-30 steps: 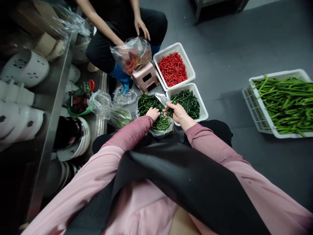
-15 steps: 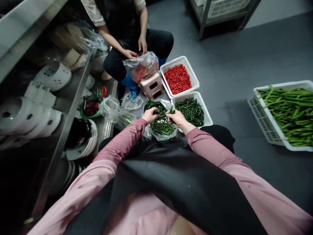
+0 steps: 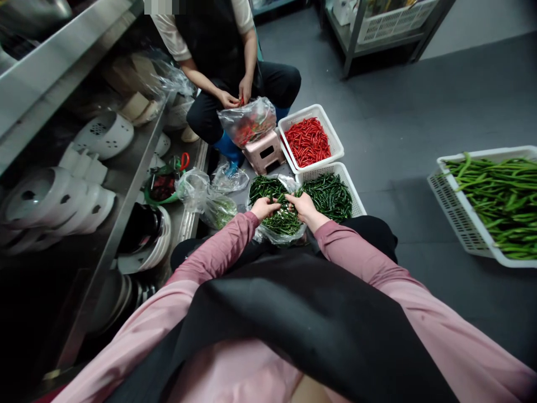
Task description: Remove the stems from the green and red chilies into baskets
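Observation:
My left hand (image 3: pixel 264 208) is closed in a pinch on a green chili over an open plastic bag (image 3: pixel 289 239) of green chilies and stems. Close beside it, my right hand (image 3: pixel 304 206) is closed on green chilies, their dark tips poking out above the fingers. The fingertips of both hands nearly meet above the bag. Just right of the bag, dark green chilies (image 3: pixel 329 193) fill a white basket (image 3: pixel 356 202), partly hidden by my right hand. Behind it, a second white basket (image 3: pixel 335 146) holds red chilies (image 3: pixel 308 141).
A co-worker (image 3: pixel 218 61) sits opposite, hands over a plastic bag of red chilies (image 3: pixel 250 124) on a pink stool (image 3: pixel 263 154). At right stands a basket (image 3: pixel 465 224) of long green peppers (image 3: pixel 499 196). A metal shelf (image 3: pixel 134 179) with white containers (image 3: pixel 103 134) runs along the left.
My hands have come closer together, the left moving right and the right turning inward. The view has shifted slightly. The co-worker's hands have drawn together over the bag.

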Demonstrator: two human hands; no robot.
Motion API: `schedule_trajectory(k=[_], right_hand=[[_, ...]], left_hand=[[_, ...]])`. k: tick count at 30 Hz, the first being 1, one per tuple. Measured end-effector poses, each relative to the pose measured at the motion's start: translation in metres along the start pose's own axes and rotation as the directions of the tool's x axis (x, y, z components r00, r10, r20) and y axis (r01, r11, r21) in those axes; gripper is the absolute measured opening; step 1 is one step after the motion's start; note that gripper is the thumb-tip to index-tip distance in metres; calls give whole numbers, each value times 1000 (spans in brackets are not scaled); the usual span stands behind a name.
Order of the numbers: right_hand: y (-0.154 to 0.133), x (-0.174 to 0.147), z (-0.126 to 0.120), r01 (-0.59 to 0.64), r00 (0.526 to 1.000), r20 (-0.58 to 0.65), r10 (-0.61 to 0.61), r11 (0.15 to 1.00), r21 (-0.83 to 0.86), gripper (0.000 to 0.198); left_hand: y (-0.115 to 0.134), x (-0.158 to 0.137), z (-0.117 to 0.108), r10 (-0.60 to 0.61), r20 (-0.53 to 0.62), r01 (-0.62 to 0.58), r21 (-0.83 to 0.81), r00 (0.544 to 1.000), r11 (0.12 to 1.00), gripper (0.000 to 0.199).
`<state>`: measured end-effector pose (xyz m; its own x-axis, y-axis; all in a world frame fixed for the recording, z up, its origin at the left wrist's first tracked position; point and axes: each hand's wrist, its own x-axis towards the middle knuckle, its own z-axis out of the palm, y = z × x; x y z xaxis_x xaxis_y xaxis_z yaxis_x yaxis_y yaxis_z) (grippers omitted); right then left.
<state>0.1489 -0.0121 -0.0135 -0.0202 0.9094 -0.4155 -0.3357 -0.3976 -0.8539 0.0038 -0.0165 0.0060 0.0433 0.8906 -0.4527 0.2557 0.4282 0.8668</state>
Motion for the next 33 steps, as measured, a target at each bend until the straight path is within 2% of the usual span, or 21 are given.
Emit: schedule_trajectory(k=[2,4,8,12,16,19,21,22,25,27,29,31,33], right_hand=[[3,2,0,-19,998,55,20,1000,-11,27],[4,2,1,19,996,86,-13,998,-65,26],[-1,0,4,172,982,-55,-181,976,-131,25],[-10,-1,5,209,973,-79,-217,973,-98,26],[-9,-3,5,105,994,-30,-105,994,7,23],[-7,-2,6,-71,997,21,70,997,41,20],[-8,-1,4,-139,990,-10,140,990,26,19],[-10,0,3,-147,988,-42,149,989,31,18],[-18,0,-3,-124,987,-89,133,987,100,18],[-20,-2,-5,-142,989,-27,146,984,110,19],[-18,-7,-4,-170,982,95,164,984,60,23],[-12,-12,-1,-179,961,216,175,984,-2,26],[-6,-15,2,-140,956,257,143,990,-28,29]], left_hand=[[-1,-2,2,-17,16,17,3,1000,1000,22],[-1,-4,3,-28,27,28,6,999,1000,21],[-5,-6,1,-73,49,73,-5,996,997,25],[-11,-11,-2,-80,96,80,7,992,997,25],[-13,-17,-5,54,73,-55,15,996,998,21],[-13,-20,-7,164,179,-178,69,970,982,24],[-11,-20,-8,149,250,-196,176,957,965,23],[-10,-19,-9,104,247,-166,247,963,955,24],[-5,-15,-12,-43,101,-6,442,994,897,30],[-3,-13,-12,-42,1,34,559,999,829,27],[-1,-13,-9,44,-29,-13,679,999,734,19],[0,-14,-3,134,20,-102,757,991,645,13],[2,-15,4,173,86,-177,761,981,624,11]])
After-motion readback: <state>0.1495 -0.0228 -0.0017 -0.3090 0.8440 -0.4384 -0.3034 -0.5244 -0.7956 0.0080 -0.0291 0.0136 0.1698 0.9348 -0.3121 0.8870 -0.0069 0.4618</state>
